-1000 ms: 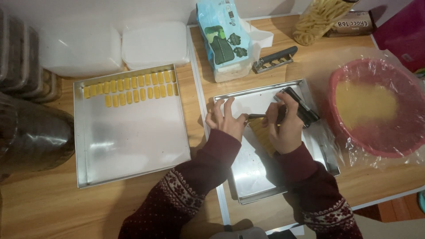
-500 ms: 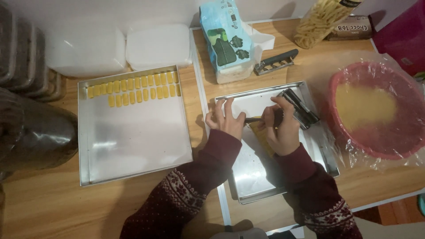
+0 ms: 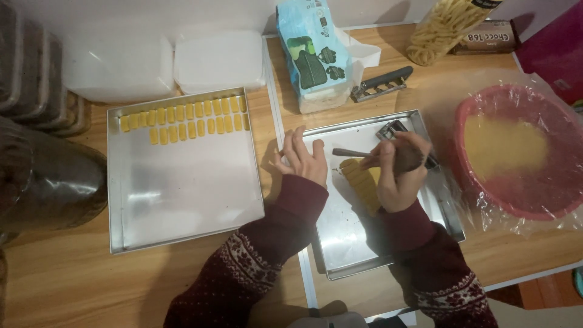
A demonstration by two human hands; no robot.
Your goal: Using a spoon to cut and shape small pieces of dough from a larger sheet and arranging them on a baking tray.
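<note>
resting flat with its fingers spread, the left hand (image 3: 302,159) presses on the left rim of the small metal tray (image 3: 352,243), gripping nothing. just right of it, over the same tray, the right hand (image 3: 398,173) is clenched around a dark-handled tool (image 3: 355,153) whose thin end points left toward the left hand. below that tool, on the tray floor between the two hands, lies a short row of yellow dough pieces (image 3: 359,179), partly hidden by the right hand. a dark metal clip-like thing (image 3: 388,129) sits at the tray's far edge, just beyond the right hand. left of the small tray lies a larger metal tray (image 3: 182,200), with two rows of small yellow pieces (image 3: 182,121) along its far side. right of the small tray stands a pink bowl (image 3: 516,194) of pale yellow dough under clear film. beyond the small tray are a blue packet (image 3: 313,54), a black-handled utensil (image 3: 382,84), a bag of pasta (image 3: 440,27), and, farther left, white lidded boxes (image 3: 164,64).
</note>
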